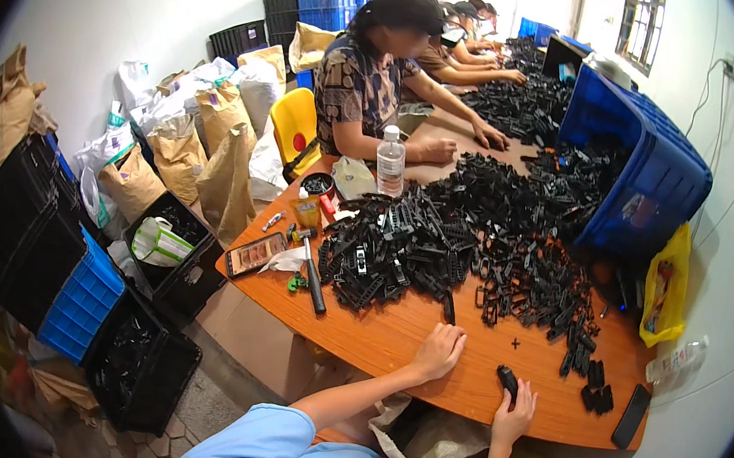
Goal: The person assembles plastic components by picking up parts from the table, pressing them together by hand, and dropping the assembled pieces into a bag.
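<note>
Near the front edge of the wooden table, my right hand [515, 411] grips a small black plastic part [507, 380] between thumb and fingers. To its left, my left hand [438, 352] rests on the tabletop with fingers loosely stretched out, holding nothing that I can see. Just beyond those fingertips lies a narrow black plastic piece [449, 308], at the edge of a large heap of black plastic parts [405, 249]. A looser spread of smaller black parts [524, 290] lies further right, with a few joined-looking ones [596, 398] near the right edge.
A hammer [314, 281], a phone [256, 254] and a water bottle [390, 162] stand or lie at left; another phone [630, 416] lies at right. A tipped blue crate [634, 166] stands beyond. A co-worker [368, 79] sits at the table's left side. Sacks and crates [142, 358] crowd the floor.
</note>
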The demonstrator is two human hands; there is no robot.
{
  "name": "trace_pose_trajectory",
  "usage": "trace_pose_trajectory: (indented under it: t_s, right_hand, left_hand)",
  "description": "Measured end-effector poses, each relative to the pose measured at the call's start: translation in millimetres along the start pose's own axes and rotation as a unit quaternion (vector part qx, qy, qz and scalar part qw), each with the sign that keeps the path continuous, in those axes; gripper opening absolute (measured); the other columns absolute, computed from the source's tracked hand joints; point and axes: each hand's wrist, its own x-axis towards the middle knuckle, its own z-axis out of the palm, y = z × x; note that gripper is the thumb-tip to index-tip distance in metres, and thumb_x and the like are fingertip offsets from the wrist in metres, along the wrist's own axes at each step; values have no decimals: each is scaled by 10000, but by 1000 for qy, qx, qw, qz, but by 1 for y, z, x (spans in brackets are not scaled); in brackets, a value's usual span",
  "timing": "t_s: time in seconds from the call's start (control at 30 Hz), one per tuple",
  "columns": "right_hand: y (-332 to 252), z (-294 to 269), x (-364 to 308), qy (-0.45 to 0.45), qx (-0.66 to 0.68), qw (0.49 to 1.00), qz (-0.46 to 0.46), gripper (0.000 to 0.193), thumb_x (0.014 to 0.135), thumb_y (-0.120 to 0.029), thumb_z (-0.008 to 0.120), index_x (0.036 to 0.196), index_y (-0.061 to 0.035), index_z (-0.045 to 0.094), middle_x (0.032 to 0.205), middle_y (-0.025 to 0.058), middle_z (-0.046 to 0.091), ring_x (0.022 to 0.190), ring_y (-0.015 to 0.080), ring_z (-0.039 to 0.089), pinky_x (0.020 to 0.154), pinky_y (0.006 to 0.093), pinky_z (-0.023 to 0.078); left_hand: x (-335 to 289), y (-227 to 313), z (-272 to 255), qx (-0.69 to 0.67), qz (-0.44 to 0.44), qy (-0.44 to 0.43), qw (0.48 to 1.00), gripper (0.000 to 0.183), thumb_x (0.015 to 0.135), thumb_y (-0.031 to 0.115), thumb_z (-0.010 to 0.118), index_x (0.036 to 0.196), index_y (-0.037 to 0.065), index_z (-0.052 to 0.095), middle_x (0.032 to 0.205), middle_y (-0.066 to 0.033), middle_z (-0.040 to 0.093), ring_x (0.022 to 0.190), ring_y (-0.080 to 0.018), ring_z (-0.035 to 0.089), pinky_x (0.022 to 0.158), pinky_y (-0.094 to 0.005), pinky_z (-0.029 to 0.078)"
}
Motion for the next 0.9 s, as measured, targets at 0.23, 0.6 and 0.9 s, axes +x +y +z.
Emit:
trace_pose_trajectory:
  t_s: [0.23, 0.6, 0.9]
  right_hand:
    - [-6, -3, 1, 24, -6, 1000, -18, 277, 834, -84, 651, 1101, -15, 636, 1112, 136, 651, 1168, 308, 552, 1081, 477, 338]
    - [-53, -51, -24, -243, 115, 954, -134, 343, 671, -109, 773, 1001, -130, 683, 1308, 92, 542, 1307, 330, 413, 1137, 562, 167]
    - [-56, -38, -34, -279, 58, 950, -124, 372, 647, -304, 805, 982, -165, 724, 1439, 55, 413, 1370, 293, 291, 1149, 541, 91]
  left_hand:
    - [-3, -13, 4, -12, 8, 61, 998, 121, 918, 104, 522, 961, 0, 568, 874, -144, 564, 839, -319, 511, 768, -398, 430]
    - [7, -11, 1, -54, -100, 171, 979, 104, 920, 89, 505, 956, 6, 556, 908, -174, 584, 846, -350, 522, 782, -428, 413]
    - [30, -7, 4, 102, -58, 87, 989, 482, 840, 214, 674, 1190, -15, 433, 1057, -209, 458, 997, -363, 439, 864, -458, 385]
